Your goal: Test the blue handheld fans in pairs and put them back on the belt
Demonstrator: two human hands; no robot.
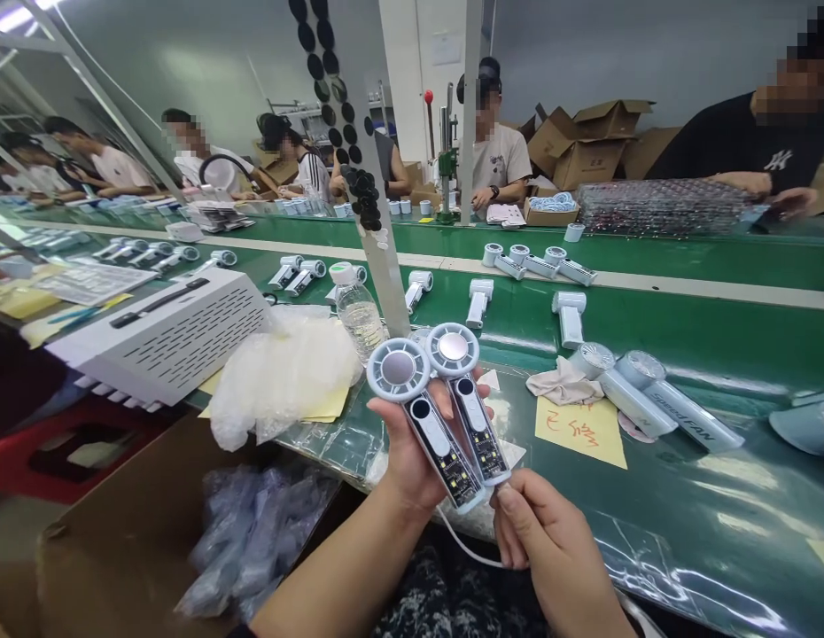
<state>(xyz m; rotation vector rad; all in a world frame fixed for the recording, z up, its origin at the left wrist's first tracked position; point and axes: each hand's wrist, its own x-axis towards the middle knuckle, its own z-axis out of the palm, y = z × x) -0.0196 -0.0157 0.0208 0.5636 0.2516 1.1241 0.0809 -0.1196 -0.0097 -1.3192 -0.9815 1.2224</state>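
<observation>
Two light-blue handheld fans lie side by side in my left hand (410, 461), whose fingers wrap behind them. Both the left fan (433, 436) and the right fan (478, 424) have a round grille with a silver centre and a handle showing a dark circuit board. At the bottom end of the right fan, my right hand (551, 536) pinches the end of a white cable (466, 551). My fingertips hide the plug, so I cannot tell whether it sits in the fan. The cable loops below both fans.
A water bottle (357, 310), plastic bags (285, 372) and a vented white box (169, 332) stand left. Larger fans (678, 403) and a yellow note (578, 430) lie right. More fans rest on the green conveyor (678, 310). A metal post (378, 239) rises ahead; co-workers sit opposite.
</observation>
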